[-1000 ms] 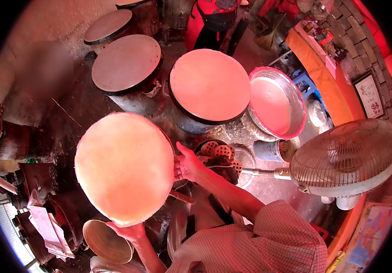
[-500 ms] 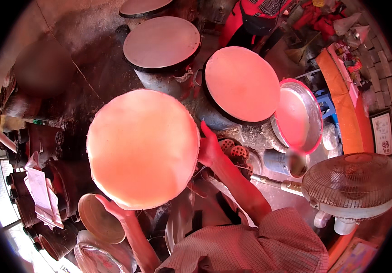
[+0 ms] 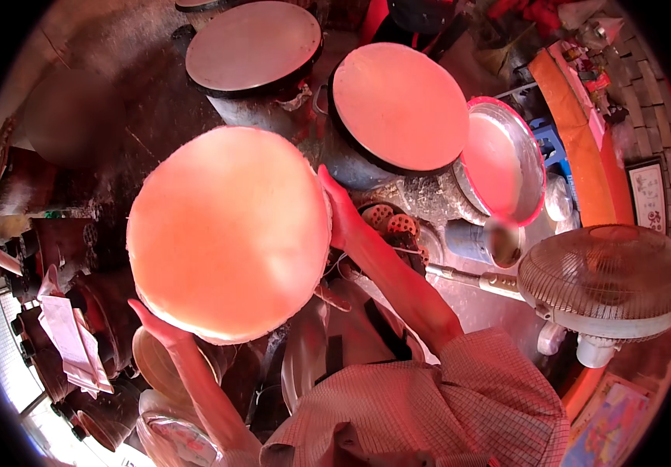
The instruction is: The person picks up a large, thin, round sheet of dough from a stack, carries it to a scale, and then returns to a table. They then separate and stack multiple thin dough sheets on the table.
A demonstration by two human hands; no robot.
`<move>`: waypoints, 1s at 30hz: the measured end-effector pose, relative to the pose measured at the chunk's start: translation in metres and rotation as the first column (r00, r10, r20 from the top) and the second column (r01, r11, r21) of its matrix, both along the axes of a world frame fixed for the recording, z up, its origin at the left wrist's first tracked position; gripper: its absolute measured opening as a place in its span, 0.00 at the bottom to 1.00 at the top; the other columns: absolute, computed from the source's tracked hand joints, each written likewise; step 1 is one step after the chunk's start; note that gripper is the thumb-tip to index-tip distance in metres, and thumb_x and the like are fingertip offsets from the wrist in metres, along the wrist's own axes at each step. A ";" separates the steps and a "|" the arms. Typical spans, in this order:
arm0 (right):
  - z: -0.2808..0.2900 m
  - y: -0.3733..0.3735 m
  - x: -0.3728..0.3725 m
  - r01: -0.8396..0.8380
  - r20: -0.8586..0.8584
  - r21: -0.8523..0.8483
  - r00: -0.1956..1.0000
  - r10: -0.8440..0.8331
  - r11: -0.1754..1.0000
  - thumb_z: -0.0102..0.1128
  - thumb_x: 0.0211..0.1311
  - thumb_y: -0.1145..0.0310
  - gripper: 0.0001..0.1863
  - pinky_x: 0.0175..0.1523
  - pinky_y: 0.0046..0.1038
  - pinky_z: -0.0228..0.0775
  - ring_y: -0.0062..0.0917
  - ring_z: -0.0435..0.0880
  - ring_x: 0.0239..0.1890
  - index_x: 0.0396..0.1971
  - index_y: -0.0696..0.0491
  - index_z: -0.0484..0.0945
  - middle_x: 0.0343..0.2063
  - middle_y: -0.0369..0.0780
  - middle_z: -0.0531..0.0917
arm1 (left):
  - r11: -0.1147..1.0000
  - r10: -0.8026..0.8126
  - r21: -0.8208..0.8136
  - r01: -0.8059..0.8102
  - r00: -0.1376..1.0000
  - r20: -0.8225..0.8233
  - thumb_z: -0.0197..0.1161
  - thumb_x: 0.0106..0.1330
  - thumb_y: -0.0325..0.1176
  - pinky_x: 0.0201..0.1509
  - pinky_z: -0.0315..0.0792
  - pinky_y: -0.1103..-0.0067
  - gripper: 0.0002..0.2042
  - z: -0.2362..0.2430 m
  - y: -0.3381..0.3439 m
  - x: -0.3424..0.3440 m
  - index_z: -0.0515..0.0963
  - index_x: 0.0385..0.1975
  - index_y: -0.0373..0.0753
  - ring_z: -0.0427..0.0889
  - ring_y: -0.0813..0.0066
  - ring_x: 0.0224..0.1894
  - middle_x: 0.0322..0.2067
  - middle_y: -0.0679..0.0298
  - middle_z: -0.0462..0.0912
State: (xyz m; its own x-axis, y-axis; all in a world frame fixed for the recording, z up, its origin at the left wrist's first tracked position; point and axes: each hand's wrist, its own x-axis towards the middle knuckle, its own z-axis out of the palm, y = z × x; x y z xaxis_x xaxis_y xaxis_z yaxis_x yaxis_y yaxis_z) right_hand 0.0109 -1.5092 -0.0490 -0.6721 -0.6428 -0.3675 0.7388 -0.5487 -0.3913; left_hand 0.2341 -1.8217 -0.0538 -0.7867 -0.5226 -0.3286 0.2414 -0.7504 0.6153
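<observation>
big pancake-like round [image 3: 229, 233] is held at the rim by left hand [image 3: 163, 330] and right hand [image 3: 339, 212], both half-open, grip partly hidden

Left forearm [image 3: 205, 393] and right forearm [image 3: 402, 282] raised, left grip [image 3: 164, 328] lower, right grip [image 3: 342, 218] higher, thumbs [image 3: 139, 311] spread
</observation>
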 end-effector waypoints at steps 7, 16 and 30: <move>-0.001 0.011 -0.005 -0.040 0.064 -0.097 0.997 0.047 0.994 0.39 0.68 0.36 0.38 0.64 0.37 0.64 0.30 0.73 0.59 0.62 0.55 0.67 0.59 0.42 0.74 | 0.902 -0.418 0.012 0.431 0.880 -0.225 0.39 0.73 0.59 0.68 0.60 0.64 0.33 -0.021 -0.046 -0.023 0.59 0.68 0.40 0.67 0.59 0.65 0.65 0.60 0.66; 0.002 0.005 0.017 -0.052 -0.119 0.097 0.991 0.064 0.994 0.45 0.70 0.47 0.33 0.64 0.37 0.65 0.36 0.76 0.56 0.62 0.61 0.64 0.56 0.47 0.76 | 0.990 -0.103 -0.089 0.112 0.990 0.102 0.43 0.74 0.55 0.62 0.67 0.70 0.29 -0.018 -0.050 -0.016 0.67 0.61 0.37 0.74 0.64 0.57 0.56 0.60 0.75; 0.107 0.029 0.004 -0.285 0.088 0.890 0.873 0.479 0.355 0.58 0.49 0.52 0.41 0.63 0.32 0.63 0.36 0.72 0.58 0.62 0.59 0.65 0.57 0.44 0.74 | 0.986 0.038 -0.143 -0.084 0.955 -0.295 0.63 0.61 0.51 0.65 0.66 0.63 0.40 0.089 0.045 0.141 0.57 0.66 0.32 0.72 0.56 0.60 0.60 0.49 0.69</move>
